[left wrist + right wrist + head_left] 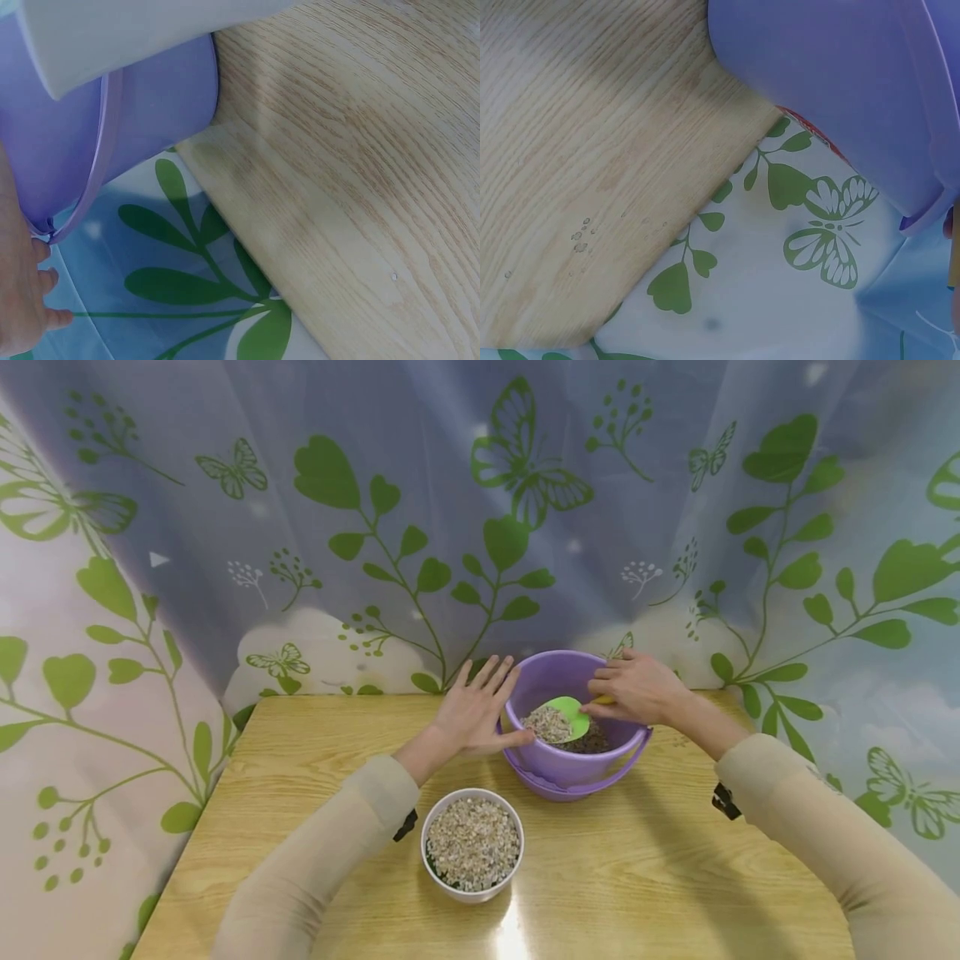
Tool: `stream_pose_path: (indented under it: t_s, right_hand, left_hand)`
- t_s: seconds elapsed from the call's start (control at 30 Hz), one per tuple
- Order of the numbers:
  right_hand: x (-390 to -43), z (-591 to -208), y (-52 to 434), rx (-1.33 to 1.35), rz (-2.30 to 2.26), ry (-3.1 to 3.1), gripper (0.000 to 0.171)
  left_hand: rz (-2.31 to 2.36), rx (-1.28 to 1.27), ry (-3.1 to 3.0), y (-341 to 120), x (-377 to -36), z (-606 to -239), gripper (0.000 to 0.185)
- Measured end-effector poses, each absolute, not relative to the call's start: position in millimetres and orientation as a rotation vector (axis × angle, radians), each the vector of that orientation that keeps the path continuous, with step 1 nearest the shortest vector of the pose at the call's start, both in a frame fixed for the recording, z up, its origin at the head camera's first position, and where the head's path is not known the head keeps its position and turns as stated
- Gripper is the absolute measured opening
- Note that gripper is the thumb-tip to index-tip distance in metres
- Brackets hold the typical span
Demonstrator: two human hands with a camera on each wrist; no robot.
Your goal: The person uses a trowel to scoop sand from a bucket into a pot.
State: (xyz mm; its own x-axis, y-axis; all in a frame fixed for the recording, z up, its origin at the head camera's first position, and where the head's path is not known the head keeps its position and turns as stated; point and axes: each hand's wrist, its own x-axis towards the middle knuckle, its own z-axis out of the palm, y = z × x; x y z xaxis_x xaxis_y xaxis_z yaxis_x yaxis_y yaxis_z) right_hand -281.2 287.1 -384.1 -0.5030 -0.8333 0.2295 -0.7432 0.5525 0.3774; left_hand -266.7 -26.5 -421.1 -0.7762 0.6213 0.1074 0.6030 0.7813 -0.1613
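Observation:
A purple bucket [562, 766] stands near the back edge of the table with dark grainy material [588, 741] inside. My right hand [637, 687] grips the yellow handle of a small green shovel [576, 713] over the bucket's mouth. Pale gravel [547, 724] fills the shovel's blade. With its fingers spread, my left hand [476, 710] rests against the bucket's left rim. In the left wrist view, the left fingers [46, 281] show beside the bucket [161, 97] and its handle. Nearer to me, a white bowl [472, 896] holds a heap of the same pale gravel [474, 843].
The wooden table [337, 877] ends at the back against a curtain [420, 527] printed with green leaves and butterflies. The curtain also covers both sides. In the right wrist view, small dark marks show on the table [630, 187] near its edge.

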Motion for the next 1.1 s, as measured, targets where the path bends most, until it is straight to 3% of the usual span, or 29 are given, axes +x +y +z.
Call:
stream_pose_path:
  t_s: [1.1]
  right_hand:
    - [-275.2,-379.3,294.2,1.182,-0.226,-2.5,0.038]
  left_hand:
    - [0.208,-0.978,-2.786,-27.5,-263.9,-416.7,0.116]
